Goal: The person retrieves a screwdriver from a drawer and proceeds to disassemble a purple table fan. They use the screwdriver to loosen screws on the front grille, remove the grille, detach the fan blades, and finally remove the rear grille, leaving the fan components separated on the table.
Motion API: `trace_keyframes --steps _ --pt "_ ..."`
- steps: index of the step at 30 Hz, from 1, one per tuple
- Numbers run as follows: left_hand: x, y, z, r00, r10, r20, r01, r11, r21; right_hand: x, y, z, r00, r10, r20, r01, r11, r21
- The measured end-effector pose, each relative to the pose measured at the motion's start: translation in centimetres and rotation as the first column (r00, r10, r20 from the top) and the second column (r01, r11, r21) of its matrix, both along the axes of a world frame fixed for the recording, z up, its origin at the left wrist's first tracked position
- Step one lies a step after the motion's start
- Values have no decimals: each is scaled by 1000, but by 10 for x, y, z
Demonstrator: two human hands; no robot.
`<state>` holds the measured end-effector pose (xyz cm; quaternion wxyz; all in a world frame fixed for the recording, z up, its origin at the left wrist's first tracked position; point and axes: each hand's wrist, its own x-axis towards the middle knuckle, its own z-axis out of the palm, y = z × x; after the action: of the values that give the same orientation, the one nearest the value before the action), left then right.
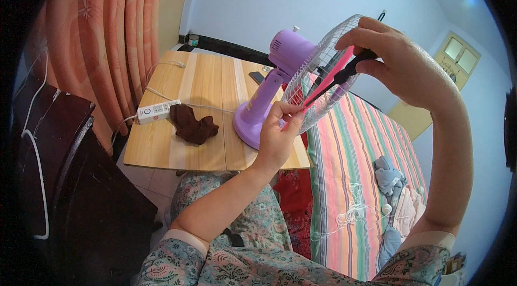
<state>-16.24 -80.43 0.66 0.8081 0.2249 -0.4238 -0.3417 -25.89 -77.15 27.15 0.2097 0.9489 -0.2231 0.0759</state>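
Note:
A purple table fan (291, 50) stands on the wooden table, its round wire guard (312, 95) turned to the right. A pink band (330, 77) runs along the edge of the guard. My right hand (396, 60) is closed around a black-handled screwdriver (343, 74). Its thin shaft slants down to the left along the pink band. Below, my left hand (281, 130) pinches the band's lower part beside the screwdriver's tip. The fingers hide exactly where the tip touches.
On the table (161, 151) lie a white power strip (158, 111), a crumpled brown cloth (193, 124) and a dark phone (257, 77). A striped bed (334, 178) on the right bears a white cord (353, 213) and clothes (389, 175). Dark furniture (70, 178) stands at left.

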Motion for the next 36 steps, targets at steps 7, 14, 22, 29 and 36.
trace_keyframes --steps 7,14,22,29,36 --pt "-2 -1 2 999 36 34 -36 999 -2 3 -13 -7 979 -135 153 136 991 -1" --pt "-3 3 3 992 119 30 -119 993 3 15 6 1 916 -392 87 401 904 -147" --pt "-2 4 5 969 220 113 -227 972 53 -9 -9 0 974 -130 186 114 989 98" --pt "-7 -4 2 972 236 16 -236 972 14 0 6 -3 914 -340 223 303 935 182" --pt "-4 -6 -5 963 246 113 -250 968 27 -22 6 -16 885 -363 292 308 926 219"
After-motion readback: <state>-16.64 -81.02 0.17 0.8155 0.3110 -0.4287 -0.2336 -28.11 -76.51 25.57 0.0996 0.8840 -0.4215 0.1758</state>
